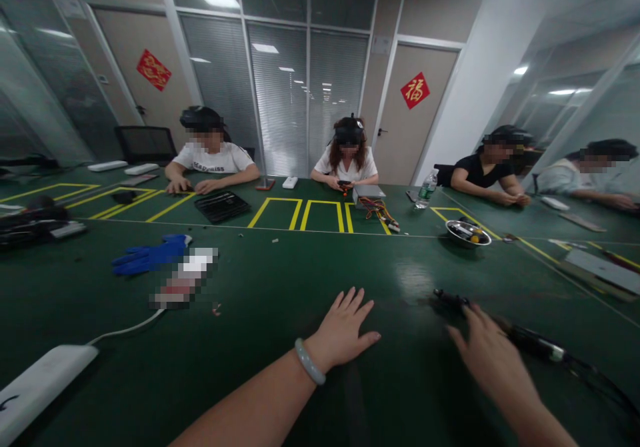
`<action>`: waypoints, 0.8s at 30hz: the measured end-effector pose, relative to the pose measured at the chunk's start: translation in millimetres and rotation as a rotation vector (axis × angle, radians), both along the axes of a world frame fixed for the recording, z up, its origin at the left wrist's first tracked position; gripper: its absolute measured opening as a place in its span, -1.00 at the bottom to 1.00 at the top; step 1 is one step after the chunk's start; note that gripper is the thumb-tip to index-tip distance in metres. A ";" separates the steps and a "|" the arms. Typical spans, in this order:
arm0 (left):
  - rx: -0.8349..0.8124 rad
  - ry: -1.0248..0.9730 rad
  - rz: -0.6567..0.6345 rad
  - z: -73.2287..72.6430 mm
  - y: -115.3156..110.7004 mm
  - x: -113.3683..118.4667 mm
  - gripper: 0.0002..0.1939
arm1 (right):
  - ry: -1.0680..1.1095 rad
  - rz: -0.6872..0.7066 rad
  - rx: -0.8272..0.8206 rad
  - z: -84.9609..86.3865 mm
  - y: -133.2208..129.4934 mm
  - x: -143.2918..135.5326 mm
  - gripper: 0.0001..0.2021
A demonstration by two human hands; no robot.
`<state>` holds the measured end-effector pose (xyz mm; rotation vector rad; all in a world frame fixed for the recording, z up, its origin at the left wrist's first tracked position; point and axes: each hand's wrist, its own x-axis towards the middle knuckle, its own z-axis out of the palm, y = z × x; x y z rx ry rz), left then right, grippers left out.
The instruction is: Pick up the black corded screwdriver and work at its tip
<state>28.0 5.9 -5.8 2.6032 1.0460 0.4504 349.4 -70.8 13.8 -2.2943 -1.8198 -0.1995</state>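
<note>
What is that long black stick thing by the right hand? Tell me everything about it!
The long black tool looks like an electric screwdriver. It lies flat on the green table, slanting from a thin tip at upper left to a thicker body with a pale band, where a dark cable trails off right. It looks like shiny plastic. The right hand reaches over its front part, blurred, so contact is unclear.

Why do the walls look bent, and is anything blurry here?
Head view: the wide lens bows walls and table edges; ceiling lights glare on the green top; the right hand is motion-blurred over a black tool; the left hand lies sharp and flat.
</note>
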 end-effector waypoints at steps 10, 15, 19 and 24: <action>0.189 0.254 -0.014 -28.8 9.6 6.3 -0.28 | 0.229 0.887 -0.107 -2.0 23.2 -185.7 -0.34; 0.257 0.282 -0.030 -29.1 8.1 4.4 -0.22 | 0.242 0.864 -0.139 -10.9 23.8 -172.0 -0.33; 0.181 0.230 -0.072 -14.5 5.0 0.8 -0.20 | 0.226 0.864 -0.183 -11.1 28.6 -157.8 -0.35; 0.008 0.068 -0.001 -1.6 5.1 -0.6 -0.25 | 0.124 0.543 0.077 -6.4 37.5 -75.1 -0.35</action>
